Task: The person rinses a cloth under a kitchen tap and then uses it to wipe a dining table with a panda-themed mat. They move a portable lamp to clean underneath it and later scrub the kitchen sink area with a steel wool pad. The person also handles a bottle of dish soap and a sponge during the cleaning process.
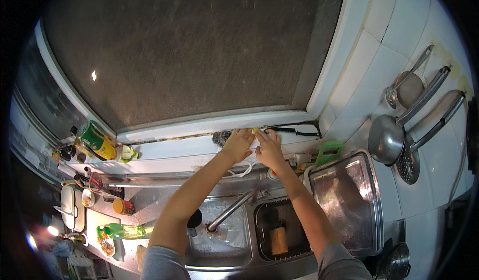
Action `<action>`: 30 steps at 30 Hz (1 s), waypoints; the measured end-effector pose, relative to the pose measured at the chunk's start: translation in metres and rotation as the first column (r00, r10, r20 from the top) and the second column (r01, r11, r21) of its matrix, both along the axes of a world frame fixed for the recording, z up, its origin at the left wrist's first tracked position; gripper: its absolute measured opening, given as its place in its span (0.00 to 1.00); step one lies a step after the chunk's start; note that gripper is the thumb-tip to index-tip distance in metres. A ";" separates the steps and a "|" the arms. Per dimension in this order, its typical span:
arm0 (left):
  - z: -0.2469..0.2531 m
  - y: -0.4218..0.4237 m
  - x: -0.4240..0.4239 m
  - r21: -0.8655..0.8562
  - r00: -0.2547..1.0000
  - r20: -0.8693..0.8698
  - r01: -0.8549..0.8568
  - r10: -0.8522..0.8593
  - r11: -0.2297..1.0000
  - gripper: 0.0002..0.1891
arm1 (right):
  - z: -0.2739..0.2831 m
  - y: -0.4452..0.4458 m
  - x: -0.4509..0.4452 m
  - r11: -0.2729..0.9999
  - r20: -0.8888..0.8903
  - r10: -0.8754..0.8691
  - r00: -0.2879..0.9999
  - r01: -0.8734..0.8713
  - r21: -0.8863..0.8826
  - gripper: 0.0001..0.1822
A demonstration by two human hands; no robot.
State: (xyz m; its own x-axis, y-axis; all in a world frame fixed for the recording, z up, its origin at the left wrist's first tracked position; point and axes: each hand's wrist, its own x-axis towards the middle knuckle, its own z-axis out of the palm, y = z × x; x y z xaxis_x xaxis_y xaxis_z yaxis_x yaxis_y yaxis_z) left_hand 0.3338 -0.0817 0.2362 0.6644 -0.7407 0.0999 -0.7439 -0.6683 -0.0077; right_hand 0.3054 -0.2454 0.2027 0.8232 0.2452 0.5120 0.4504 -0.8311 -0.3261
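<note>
Both arms reach over the sink to the white tiled window ledge (168, 151). My left hand (237, 146) is at the ledge beside a dark steel-wool scourer (221, 138), fingers pointing at the window. Just to its right, my right hand (270, 149) has its fingers bent down at the ledge. A small yellow thing (255, 130) shows at the fingertips between the hands; whether either hand grips it is unclear. Black-handled tools, perhaps knives (284, 130), lie right of my right hand. What is under the fingers is hidden.
Below are a steel double-bowl sink (251, 239) and its faucet (232, 210), with a brown sponge-like block (279, 240) in the right bowl. A large metal tray (344, 205) leans at right; ladles (387, 139) hang on the wall. A green bottle (127, 231) lies at left.
</note>
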 end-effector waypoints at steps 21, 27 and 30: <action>-0.019 -0.003 -0.004 -0.075 0.905 0.413 0.144 -0.100 0.987 0.09 | -0.007 -0.012 -0.010 0.990 0.176 0.048 0.983 -0.070 0.120 0.12; -0.031 -0.002 0.000 -0.120 0.941 0.331 0.117 -0.071 0.986 0.11 | -0.013 -0.007 -0.012 0.967 0.198 -0.005 0.980 -0.046 0.251 0.09; -0.023 -0.001 0.000 -0.109 0.959 0.271 0.116 -0.083 0.987 0.13 | -0.013 -0.008 -0.013 0.967 0.133 -0.012 0.991 -0.022 0.255 0.10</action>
State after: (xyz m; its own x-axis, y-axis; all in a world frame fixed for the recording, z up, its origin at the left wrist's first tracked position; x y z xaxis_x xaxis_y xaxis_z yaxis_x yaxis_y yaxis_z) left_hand 0.3339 -0.0828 0.2131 0.5253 -0.7728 0.3562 -0.7890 -0.5991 -0.1361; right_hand 0.2928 -0.2530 0.1899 0.7433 0.0961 0.6620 0.5075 -0.7258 -0.4644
